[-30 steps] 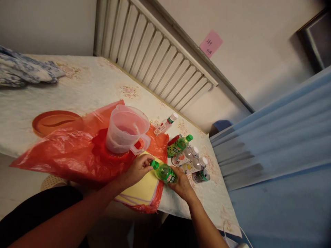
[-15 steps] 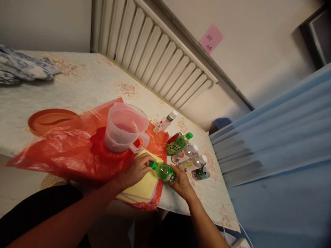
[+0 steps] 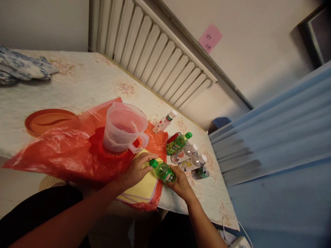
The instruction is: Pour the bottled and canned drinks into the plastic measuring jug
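My right hand (image 3: 181, 182) is wrapped round the lower part of a green drink bottle (image 3: 164, 171). The bottle is tilted, its green cap pointing left towards my left hand (image 3: 138, 170). The left fingers and thumb are spread on either side of the cap, very near it; contact is hard to tell. Beneath the hands lies a stack of yellow sheets (image 3: 141, 187) on a red plastic bag (image 3: 67, 151). Behind my left hand stands a clear plastic measuring jug (image 3: 124, 127), its handle towards the bottle.
At the right stand a second green bottle (image 3: 179, 143), clear bottles with white caps (image 3: 192, 162) and a can (image 3: 200, 173). A small pink-labelled bottle (image 3: 165, 121) is behind. An orange lid (image 3: 49, 121) lies left, a patterned cloth (image 3: 23, 67) farther back. A radiator (image 3: 152, 51) borders the table.
The left fingers have loosened from their pinch on the cap and spread slightly apart. The right hand keeps its hold on the bottle, which has hardly moved.
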Tool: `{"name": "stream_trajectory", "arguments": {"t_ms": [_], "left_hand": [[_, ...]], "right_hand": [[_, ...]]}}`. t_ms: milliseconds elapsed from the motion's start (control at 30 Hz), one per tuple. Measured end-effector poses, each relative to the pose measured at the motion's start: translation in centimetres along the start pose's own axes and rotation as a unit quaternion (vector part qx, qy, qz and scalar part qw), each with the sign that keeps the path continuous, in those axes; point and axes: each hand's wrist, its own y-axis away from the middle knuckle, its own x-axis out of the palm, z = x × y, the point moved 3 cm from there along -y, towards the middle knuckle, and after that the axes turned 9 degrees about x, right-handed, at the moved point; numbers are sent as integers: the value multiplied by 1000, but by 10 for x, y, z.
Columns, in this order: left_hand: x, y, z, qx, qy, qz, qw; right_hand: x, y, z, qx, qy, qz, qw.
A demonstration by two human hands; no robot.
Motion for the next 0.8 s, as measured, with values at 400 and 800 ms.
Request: {"name": "stream_trajectory", "arguments": {"t_ms": [400, 800], "left_hand": [[3, -1, 6, -36, 27, -21, 999], [3, 12, 20, -146, 68, 10, 987]], "right_hand": [[3, 0, -3, -10, -13, -17, 1000], [-11, -49, 15, 56, -309, -41, 949]]}}
